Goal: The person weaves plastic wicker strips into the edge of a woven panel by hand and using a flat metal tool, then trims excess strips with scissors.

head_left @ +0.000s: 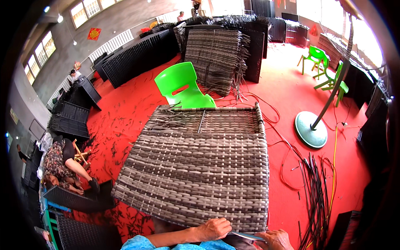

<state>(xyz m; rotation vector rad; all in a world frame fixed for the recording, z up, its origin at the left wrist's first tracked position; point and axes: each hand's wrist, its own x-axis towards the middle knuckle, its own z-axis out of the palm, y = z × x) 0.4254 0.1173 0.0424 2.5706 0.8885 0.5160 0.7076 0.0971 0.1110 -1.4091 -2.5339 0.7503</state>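
A large grey-brown woven rattan panel [200, 166] lies in front of me, its near edge close to my body. My left hand [213, 229] is closed at that near edge, its fingers curled; what they grip is hidden. At the near right corner, my right hand [276, 240] is closed round a thin, pale grey strip-like piece [248, 236], which runs toward my left hand. Whether it is a weaving strand or a tool I cannot tell. At the panel's far end, loose strands [166, 121] and a thin metal rod [201, 121] lie on the weave.
Beyond the panel stands a green plastic chair [183, 85]. Dark strands [314, 200] and cables cover red floor at right, near a pole's round base [311, 130]. A person [62, 164] bends over a dark woven panel [79, 198] at left. Another woven panel [212, 58] leans behind.
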